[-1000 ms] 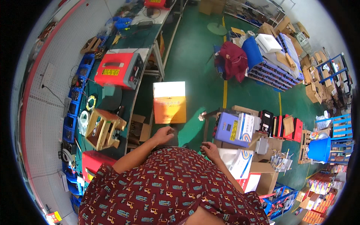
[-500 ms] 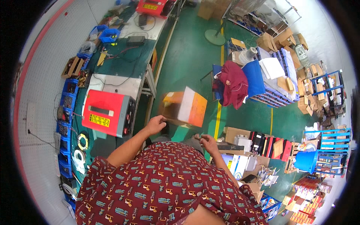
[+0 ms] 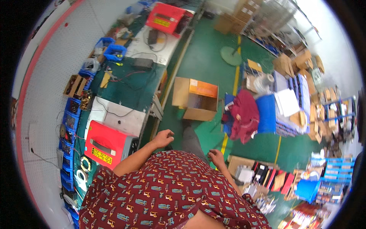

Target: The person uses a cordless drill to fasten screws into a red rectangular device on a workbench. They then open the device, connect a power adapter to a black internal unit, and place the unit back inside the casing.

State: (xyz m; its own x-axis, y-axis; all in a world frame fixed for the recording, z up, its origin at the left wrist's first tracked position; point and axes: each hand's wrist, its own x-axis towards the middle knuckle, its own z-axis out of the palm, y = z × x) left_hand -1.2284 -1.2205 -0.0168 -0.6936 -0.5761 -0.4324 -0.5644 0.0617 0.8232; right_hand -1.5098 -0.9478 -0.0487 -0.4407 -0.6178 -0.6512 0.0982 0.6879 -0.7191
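An open cardboard box (image 3: 200,114) with an orange printed side lies on the green floor ahead of me, its flaps spread and its opening showing. My left hand (image 3: 164,138) hangs in the air between the box and the red machine (image 3: 102,143) on the left bench. Its fingers are loosely bent, and nothing shows in them. Lower and to the right is my right hand (image 3: 216,157), also loosely bent and apart from the box. No held thing can be made out there. My grey-trousered leg (image 3: 192,143) reaches forward, its foot close to the box's near edge.
Along the left runs a workbench (image 3: 126,89) with blue parts bins (image 3: 72,107) and a second red machine (image 3: 166,17). A maroon cloth (image 3: 244,114) hangs beside stacked blue crates (image 3: 297,91) on the right. Flat cartons and panels (image 3: 263,175) lie at the lower right.
The box was blurred and near my left hand; now it is sharp, farther off and turned, its opening showing. My leg has come forward. The view has shifted.
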